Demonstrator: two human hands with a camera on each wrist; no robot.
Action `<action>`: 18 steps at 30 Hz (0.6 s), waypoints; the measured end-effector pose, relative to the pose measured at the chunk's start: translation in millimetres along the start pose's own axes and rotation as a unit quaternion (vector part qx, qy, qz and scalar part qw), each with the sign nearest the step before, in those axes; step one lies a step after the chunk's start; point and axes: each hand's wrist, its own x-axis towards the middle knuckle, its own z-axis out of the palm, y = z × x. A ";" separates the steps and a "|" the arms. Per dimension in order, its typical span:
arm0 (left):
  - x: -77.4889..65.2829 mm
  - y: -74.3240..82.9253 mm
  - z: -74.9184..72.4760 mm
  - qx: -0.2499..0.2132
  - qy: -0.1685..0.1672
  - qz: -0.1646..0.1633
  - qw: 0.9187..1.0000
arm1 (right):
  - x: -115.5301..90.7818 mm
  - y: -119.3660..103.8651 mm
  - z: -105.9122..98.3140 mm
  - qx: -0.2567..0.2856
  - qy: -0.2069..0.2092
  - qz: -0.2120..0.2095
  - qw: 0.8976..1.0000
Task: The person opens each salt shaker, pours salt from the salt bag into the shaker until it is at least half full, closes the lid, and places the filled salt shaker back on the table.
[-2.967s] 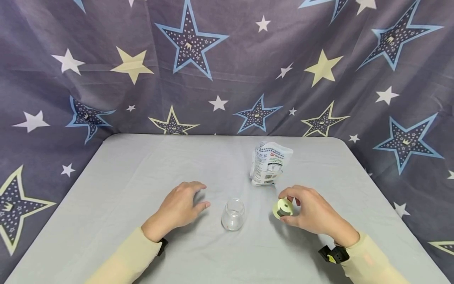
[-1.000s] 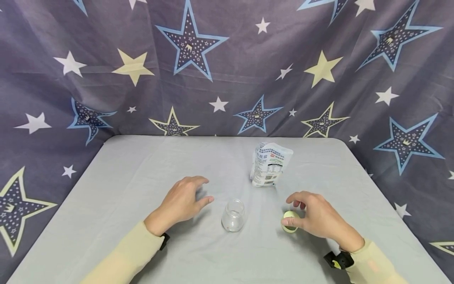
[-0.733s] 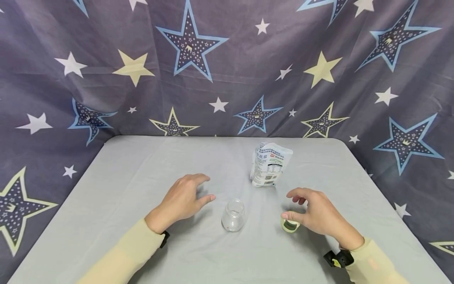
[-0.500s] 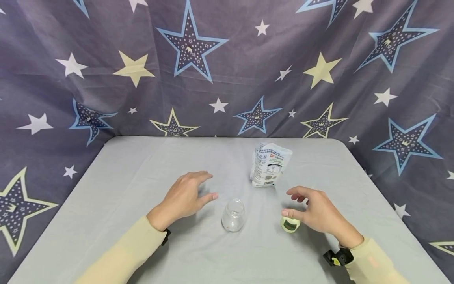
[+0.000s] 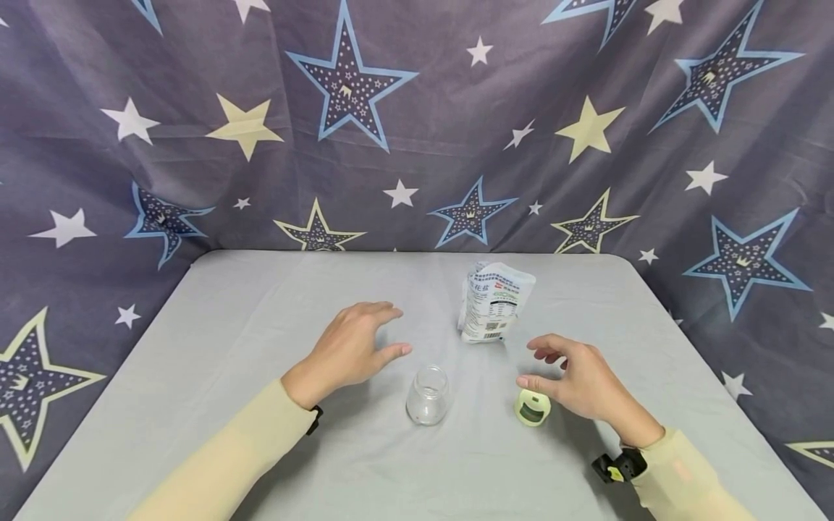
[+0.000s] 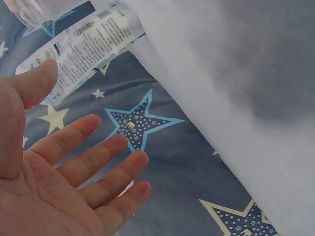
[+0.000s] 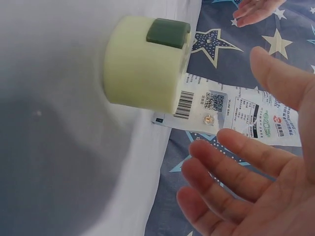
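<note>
A small clear glass jar, its mouth uncovered, stands on the table between both hands. My left hand hovers behind and left of it, thumb and fingers spread, nothing held; its palm faces up in the left wrist view. To the right, a pale green lid with a dark green flap rests on the cloth. Just above and behind the lid, my right hand has its fingers loosely bent and apart, touching nothing. Further back, a white printed salt pouch stands upright.
A pale grey cloth covers the table, which ends at a dark star-patterned curtain behind and at both sides. The pouch is the farthest object from me, in front of the curtain.
My right hand held the lid three seconds ago; it has put it down on the table, let go and drawn slightly up and away. My left hand has moved forward and right. Jar and pouch stayed.
</note>
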 end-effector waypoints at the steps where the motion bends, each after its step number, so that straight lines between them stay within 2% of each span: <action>1: 1.7 0.7 -0.6 0.000 0.001 0.003 1.000 | 0.3 0.2 0.2 0.001 0.001 0.000 1.000; 7: 12.1 6.1 -4.8 0.004 0.005 0.014 1.000 | 2.6 0.3 1.1 0.005 0.009 0.003 1.000; 18: 30.0 18.7 -11.7 0.014 -0.008 0.025 1.000 | 5.3 -1.2 0.8 0.015 0.018 0.010 1.000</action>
